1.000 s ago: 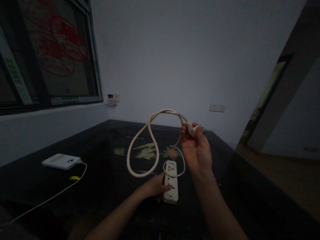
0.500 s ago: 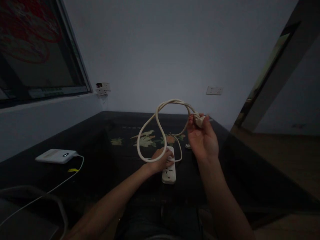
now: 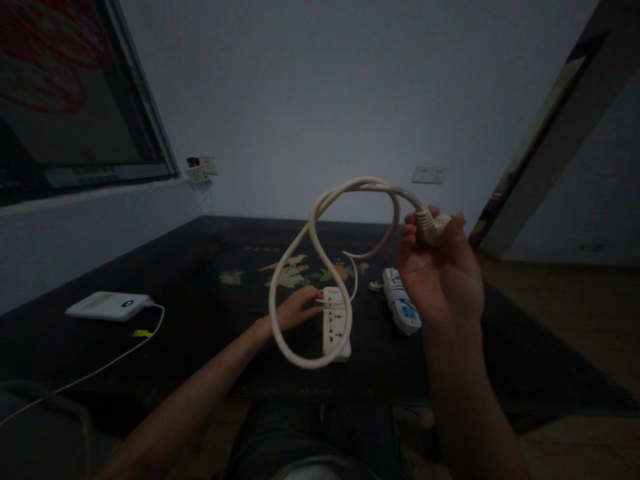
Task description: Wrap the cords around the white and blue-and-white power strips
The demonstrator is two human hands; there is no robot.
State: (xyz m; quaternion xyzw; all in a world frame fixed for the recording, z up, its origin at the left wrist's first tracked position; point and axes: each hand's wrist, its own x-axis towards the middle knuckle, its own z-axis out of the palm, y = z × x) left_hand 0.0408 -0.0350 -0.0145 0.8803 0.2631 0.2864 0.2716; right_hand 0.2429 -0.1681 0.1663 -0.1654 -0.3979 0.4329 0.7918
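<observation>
Right hand pinches the plug; I cannot tell the grip of the left hand at the power strip, near-centre on the bench — a tugged cord could drag the strip.

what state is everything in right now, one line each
Power strip: face up on the table, left hand at its left edge
Cord: looped in the air
Plug: held in the right hand, not plugged in
Second strip: cord wrapped around it
White device: lying flat, cable attached
Right wall socket: nothing plugged in
Window: open or shut, cannot tell
</observation>
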